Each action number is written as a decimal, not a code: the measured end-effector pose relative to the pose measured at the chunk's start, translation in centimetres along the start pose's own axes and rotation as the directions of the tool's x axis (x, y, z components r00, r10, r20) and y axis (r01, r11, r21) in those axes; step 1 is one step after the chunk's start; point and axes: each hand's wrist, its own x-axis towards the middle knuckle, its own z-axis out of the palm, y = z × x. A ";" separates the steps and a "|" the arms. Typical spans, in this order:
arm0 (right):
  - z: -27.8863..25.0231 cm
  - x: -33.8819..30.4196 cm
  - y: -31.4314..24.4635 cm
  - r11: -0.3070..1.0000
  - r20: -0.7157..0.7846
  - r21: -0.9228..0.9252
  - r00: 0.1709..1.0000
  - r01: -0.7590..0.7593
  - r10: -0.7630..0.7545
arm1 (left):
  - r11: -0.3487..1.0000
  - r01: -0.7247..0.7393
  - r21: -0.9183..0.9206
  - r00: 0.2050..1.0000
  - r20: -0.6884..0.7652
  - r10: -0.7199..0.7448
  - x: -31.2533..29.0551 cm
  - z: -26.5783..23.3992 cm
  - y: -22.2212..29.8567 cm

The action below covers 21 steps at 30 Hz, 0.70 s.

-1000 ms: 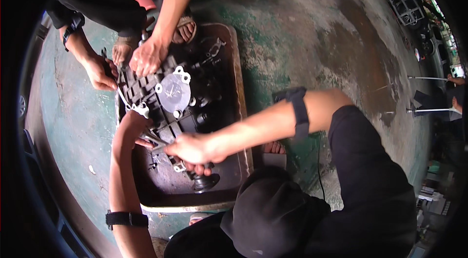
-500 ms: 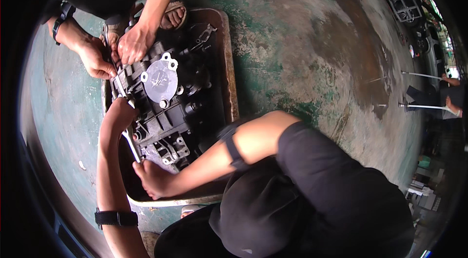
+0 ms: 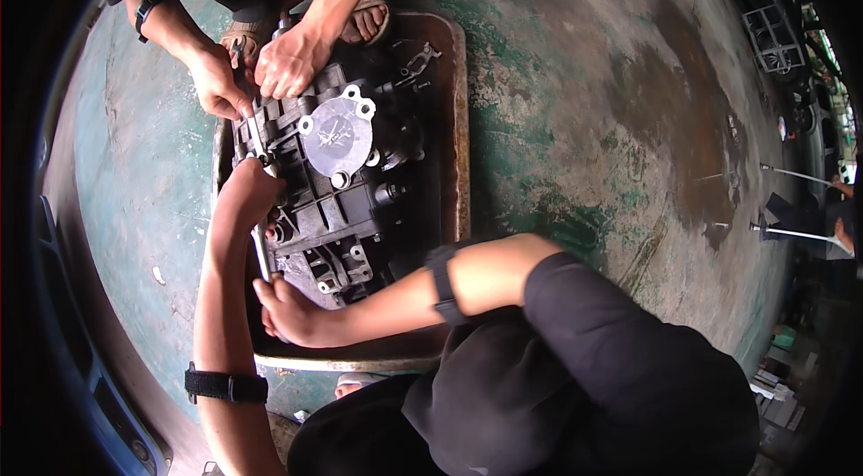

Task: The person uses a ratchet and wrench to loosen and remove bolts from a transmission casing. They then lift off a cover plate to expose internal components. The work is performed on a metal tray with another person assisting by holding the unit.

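Observation:
A grey metal gearbox-like housing with a round silver cover lies in a shallow, dark tray. My left hand is closed around the upper part of a silver wrench at the housing's left side; its fingers hide the wrench's head. Around the lower end of that wrench my right hand is closed, just above the tray's near edge. Beyond my left hand, another person's hand holds a second wrench against the housing. That person's other hand rests closed on the housing's far end.
The other person's sandaled foot stands at the tray's far edge. A small metal bracket lies in the tray's far right corner. Worn green and grey floor spreads to the right. A blue vehicle part stands at the lower left.
The whole view has shifted, so the tray and housing appear farther right. My right hand has swung the wrench's lower end slightly left against the housing. Both hands keep their hold.

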 end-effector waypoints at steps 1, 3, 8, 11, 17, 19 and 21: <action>1.2 0.6 1.0 0.986 -0.127 -0.123 0.983 0.116 -0.131 | 0.974 0.113 -0.196 0.992 0.079 -0.099 -0.1 0.1 0.0; 1.7 0.4 0.5 0.975 -0.063 -0.106 0.977 0.195 -0.202 | 0.986 0.067 -0.156 0.998 0.020 -0.064 -0.1 0.3 -0.1; -7.6 -4.5 -10.4 0.726 0.013 -0.636 0.936 -0.264 0.352 | 0.978 -0.069 0.199 0.997 -0.006 0.072 0.7 0.2 -0.8; -10.8 -4.2 -13.1 0.714 0.145 -0.671 0.910 -0.197 0.388 | 0.938 0.185 -0.293 0.975 0.172 -0.139 0.8 0.3 -1.2; -3.9 -1.7 -2.8 0.892 0.016 -0.354 0.952 -0.280 0.305 | 0.960 0.049 -0.276 0.998 -0.035 -0.061 0.4 0.8 -1.2; 0.1 -0.3 -1.2 0.993 -0.041 -0.081 0.995 -0.090 0.087 | 0.955 0.115 -0.273 0.993 0.034 -0.110 0.4 0.7 -0.7; 1.6 -1.0 -1.1 0.985 -0.144 -0.169 0.987 0.046 -0.071 | 0.944 0.159 -0.288 0.987 0.038 -0.155 0.2 0.5 -0.2</action>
